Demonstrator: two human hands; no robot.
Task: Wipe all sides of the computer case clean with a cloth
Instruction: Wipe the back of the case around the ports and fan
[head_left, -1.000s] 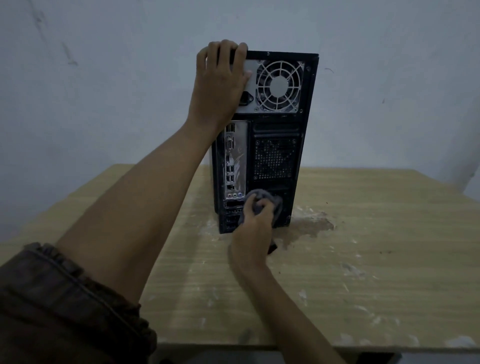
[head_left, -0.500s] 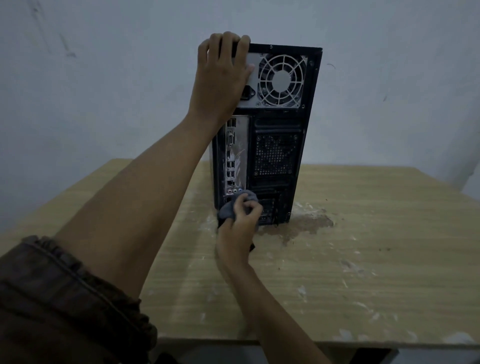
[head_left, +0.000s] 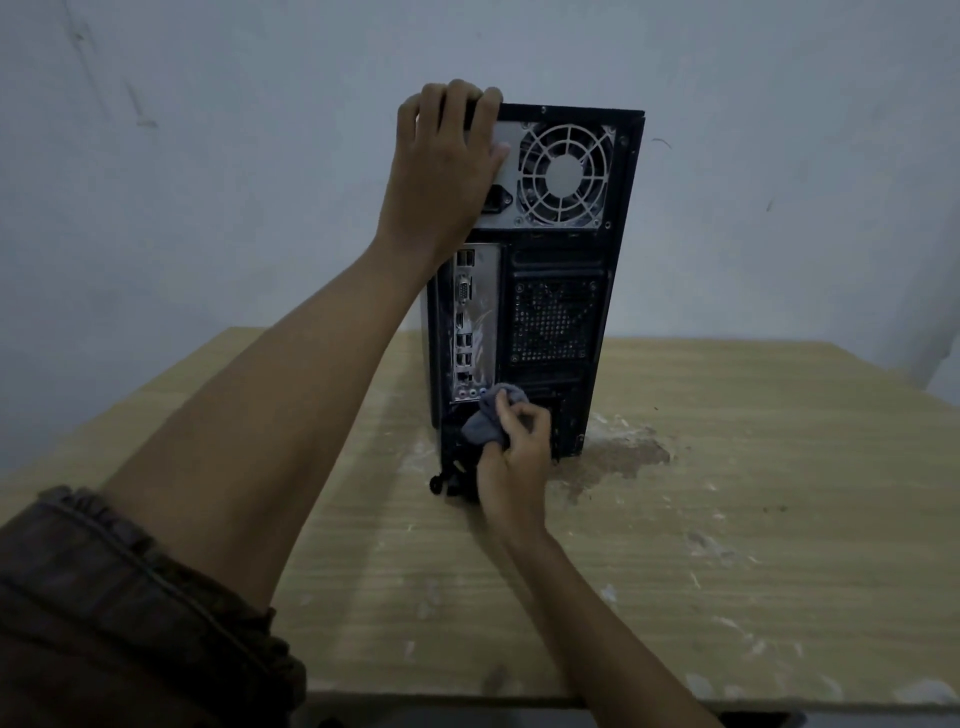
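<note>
A black computer case (head_left: 558, 312) stands upright on the wooden table (head_left: 727, 519), its rear panel with fan grille and ports facing me. My left hand (head_left: 441, 171) grips the case's top left corner, fingers curled over the top edge. My right hand (head_left: 511, 457) holds a bunched grey cloth (head_left: 491, 421) against the lower part of the rear panel, just below the port plate. The case's other sides are hidden from here.
The table carries white flecks and a brown stain (head_left: 618, 457) right of the case's foot. A plain pale wall (head_left: 208, 156) rises close behind the table. A small dark object (head_left: 447, 483) lies at the case's base by my right hand.
My right hand slid the cloth left along the lower rear panel, then back a little to the right. The left hand kept its grip on the top corner.
</note>
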